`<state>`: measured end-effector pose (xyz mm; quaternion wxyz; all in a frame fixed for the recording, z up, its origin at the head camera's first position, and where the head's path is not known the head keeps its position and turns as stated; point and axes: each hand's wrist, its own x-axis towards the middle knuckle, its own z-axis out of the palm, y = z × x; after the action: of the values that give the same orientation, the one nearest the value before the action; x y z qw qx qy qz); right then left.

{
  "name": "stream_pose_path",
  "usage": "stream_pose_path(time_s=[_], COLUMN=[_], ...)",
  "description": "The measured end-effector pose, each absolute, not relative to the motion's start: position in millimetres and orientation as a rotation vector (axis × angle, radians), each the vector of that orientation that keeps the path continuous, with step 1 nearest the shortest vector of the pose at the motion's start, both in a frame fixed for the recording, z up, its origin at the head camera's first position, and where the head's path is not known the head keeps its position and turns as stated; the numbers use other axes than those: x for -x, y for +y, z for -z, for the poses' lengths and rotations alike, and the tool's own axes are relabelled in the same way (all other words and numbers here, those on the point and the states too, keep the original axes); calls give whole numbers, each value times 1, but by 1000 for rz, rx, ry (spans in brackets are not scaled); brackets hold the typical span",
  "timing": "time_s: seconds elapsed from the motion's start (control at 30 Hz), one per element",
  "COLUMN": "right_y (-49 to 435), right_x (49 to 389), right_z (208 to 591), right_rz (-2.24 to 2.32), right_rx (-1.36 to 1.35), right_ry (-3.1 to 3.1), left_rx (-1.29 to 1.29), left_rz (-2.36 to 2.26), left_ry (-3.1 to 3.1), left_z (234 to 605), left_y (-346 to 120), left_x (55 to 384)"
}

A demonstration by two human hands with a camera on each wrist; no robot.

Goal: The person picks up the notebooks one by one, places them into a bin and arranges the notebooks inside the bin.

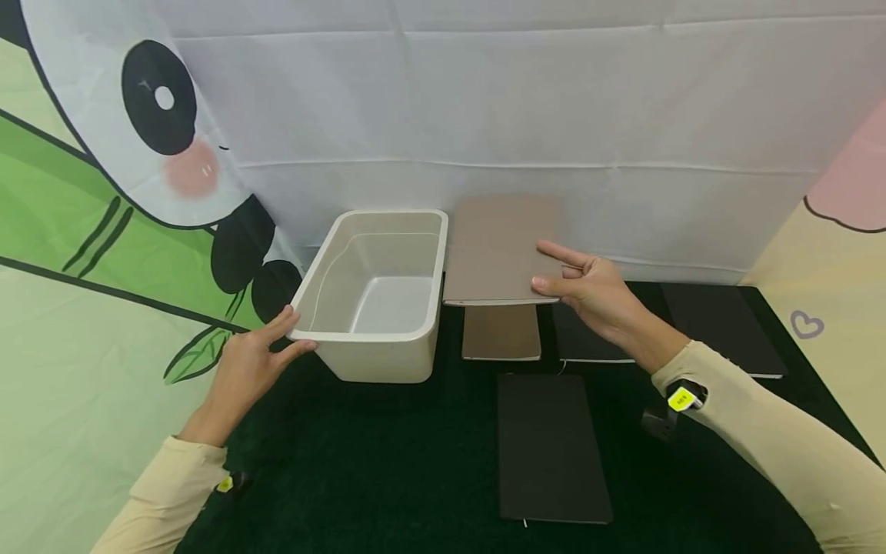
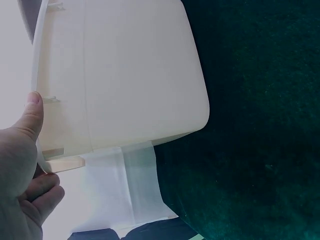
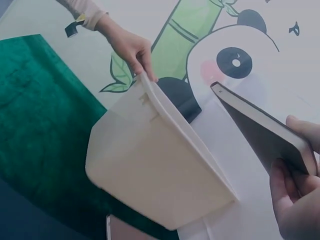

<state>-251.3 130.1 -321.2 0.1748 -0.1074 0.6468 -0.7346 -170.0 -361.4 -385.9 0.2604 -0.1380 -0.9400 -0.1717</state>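
A cream plastic bin (image 1: 388, 358) stands on the dark green cloth, its inside bare in the head view. My left hand (image 1: 259, 362) grips the bin's near left corner, thumb on the outside of the rim as the left wrist view shows. Just right of the bin, my right hand (image 1: 588, 288) pinches a taupe notebook (image 1: 505, 250) by its right edge, thumb on one cover and fingers on the other. In the right wrist view this notebook (image 3: 260, 130) is held in the air beside the bin's rim, its pale page edges showing.
A smaller brown notebook (image 1: 501, 335) lies below the held one. One black notebook (image 1: 554, 450) lies in front, another (image 1: 588, 338) partly behind my right arm, and a third (image 1: 723, 327) at the far right. A white printed curtain (image 1: 484, 92) hangs behind.
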Motion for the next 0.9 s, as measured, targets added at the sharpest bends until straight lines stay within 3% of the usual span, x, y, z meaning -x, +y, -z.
stream_pose_path(time_s=[0.9], right_y=[1], right_x=[299], right_z=[318], right_rz=[2065], right_rx=[316], right_ry=[1900], left_rx=[349], left_rz=[489], left_ry=[-2559], left_z=[389], left_y=[-357], left_x=[175])
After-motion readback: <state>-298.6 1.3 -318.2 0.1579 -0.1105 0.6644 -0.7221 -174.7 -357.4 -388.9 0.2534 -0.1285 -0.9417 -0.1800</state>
